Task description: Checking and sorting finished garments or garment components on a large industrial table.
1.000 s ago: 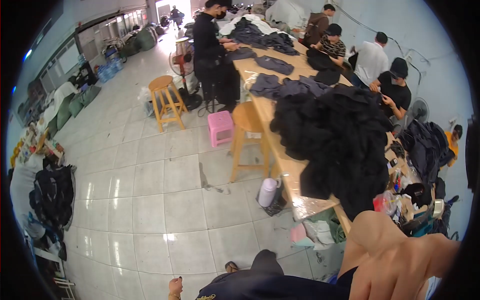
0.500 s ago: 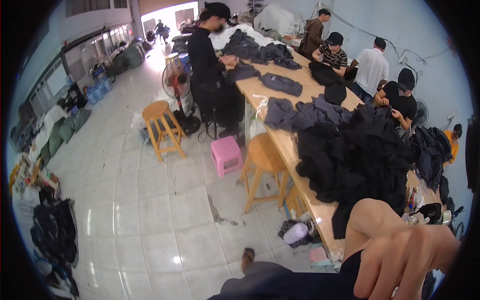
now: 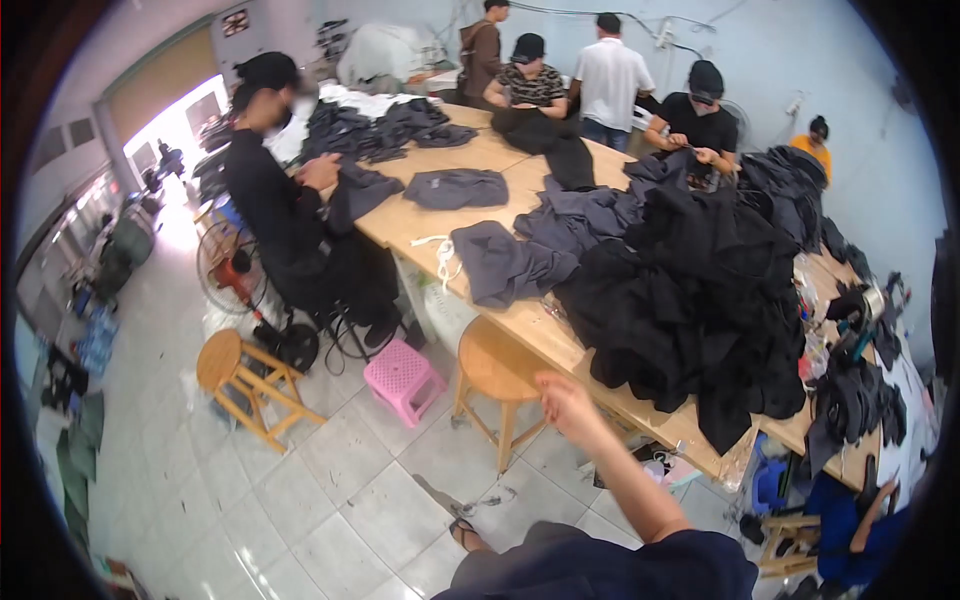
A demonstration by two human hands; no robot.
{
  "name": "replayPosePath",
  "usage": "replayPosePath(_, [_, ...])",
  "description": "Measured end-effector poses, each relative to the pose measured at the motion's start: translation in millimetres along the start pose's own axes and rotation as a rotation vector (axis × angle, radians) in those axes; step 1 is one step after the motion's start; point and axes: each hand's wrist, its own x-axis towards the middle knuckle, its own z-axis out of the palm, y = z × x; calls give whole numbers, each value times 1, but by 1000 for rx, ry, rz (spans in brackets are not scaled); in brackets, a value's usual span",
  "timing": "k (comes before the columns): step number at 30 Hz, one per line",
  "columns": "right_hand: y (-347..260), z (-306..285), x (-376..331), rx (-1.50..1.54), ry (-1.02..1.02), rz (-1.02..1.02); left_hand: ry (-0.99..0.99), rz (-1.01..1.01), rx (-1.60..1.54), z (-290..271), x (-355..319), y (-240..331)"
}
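The round wooden stool (image 3: 497, 362) stands on the tiled floor just left of and below the right hand (image 3: 562, 392), against the edge of the long wooden table (image 3: 420, 225). That hand reaches out over the stool's seat with nothing in it; whether its fingers are loose or curled cannot be told. Beyond the hand, a heap of black garments (image 3: 690, 300) covers the table. Further left of it stands a pink plastic stool (image 3: 403, 377).
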Motion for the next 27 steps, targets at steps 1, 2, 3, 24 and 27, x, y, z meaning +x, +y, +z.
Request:
replayPosePath(1, [45, -27, 17, 41, 192, 69, -8, 16, 40, 1, 14, 29])
replayPosePath(2, [84, -57, 33, 69, 270, 139, -17, 39, 73, 7, 31, 60])
replayPosePath(3, [118, -73, 43, 99, 348, 162, -20, 62, 97, 15, 46, 90])
replayPosePath(24, [206, -55, 184, 109, 929, 178, -129, 632, 793, 207, 138, 415])
replayPosePath(27, [223, -85, 171, 183, 880, 97, -136, 787, 1040, 231, 177, 483])
